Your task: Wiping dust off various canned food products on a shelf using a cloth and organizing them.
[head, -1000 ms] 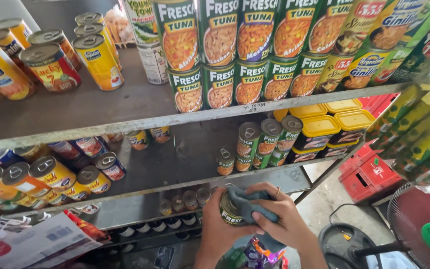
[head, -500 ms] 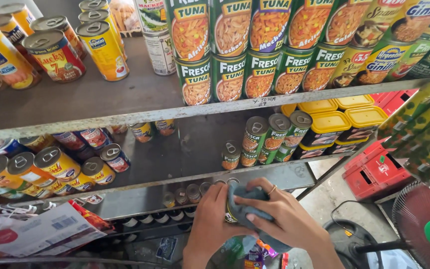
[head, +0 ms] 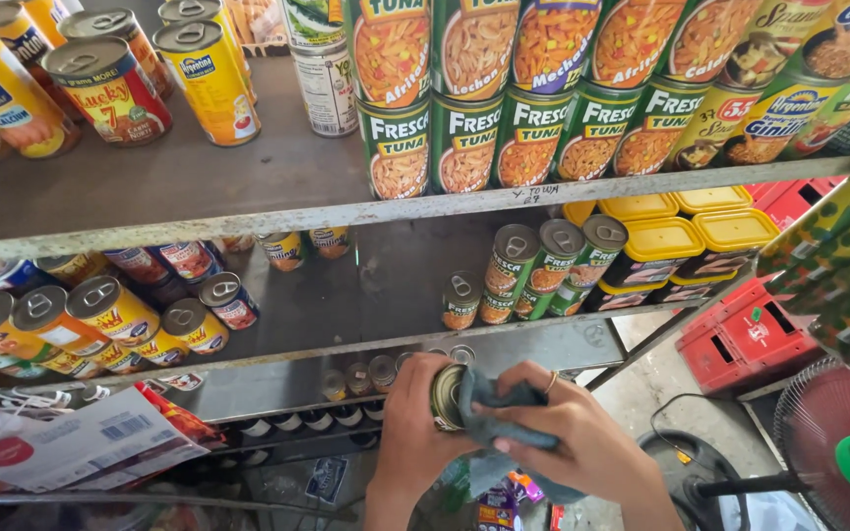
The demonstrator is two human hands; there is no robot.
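My left hand (head: 413, 425) grips a small tin can (head: 448, 396) lying on its side, its pull-tab lid facing left. My right hand (head: 575, 433) presses a grey-blue cloth (head: 492, 418) against the can's body. Both hands are held low in the middle, in front of the lower shelves. Part of the can is hidden under the cloth and my fingers.
Grey metal shelves (head: 346, 211) hold rows of green cans (head: 464, 147) on top, yellow cans (head: 110, 84) at left, more cans (head: 543, 265) and yellow-lidded tubs (head: 661, 241) below. A red crate (head: 750, 334) and a fan (head: 838, 442) stand at the right.
The view has shifted down and left a little, with the shelves higher in frame. My hands stay on the can, and the cloth has moved across it.
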